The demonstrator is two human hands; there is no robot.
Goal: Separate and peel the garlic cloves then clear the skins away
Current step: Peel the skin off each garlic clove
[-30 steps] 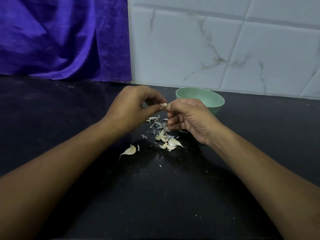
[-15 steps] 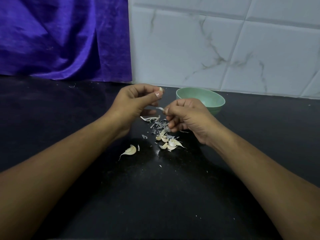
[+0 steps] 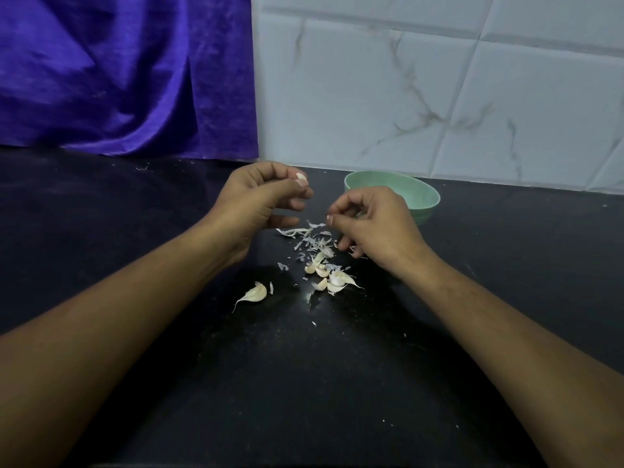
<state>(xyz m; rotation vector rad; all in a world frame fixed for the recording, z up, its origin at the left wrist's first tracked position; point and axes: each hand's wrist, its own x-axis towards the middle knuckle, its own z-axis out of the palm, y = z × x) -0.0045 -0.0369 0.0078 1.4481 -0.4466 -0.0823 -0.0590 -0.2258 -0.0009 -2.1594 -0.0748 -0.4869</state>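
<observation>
Green bowl (image 3: 426,208), contents unseen; loose clove (image 3: 256,293) tails near-left on the bench (image 3: 337,383); left hand (image 3: 256,197) pinches a second clove (image 3: 301,178); right hand (image 3: 378,224) fingers curled, grip unclear.

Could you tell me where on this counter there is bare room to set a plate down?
Bare counter lies left of the left hand, up to the cloth, and right of the bowl. The near strip is free too. Skins and cloves crowd the gap to the right hand.

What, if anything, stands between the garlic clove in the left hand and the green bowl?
Nothing visible: bare countertop shows between the garlic clove pinched by the left hand and the green bowl. The right hand covers its near side.
</observation>
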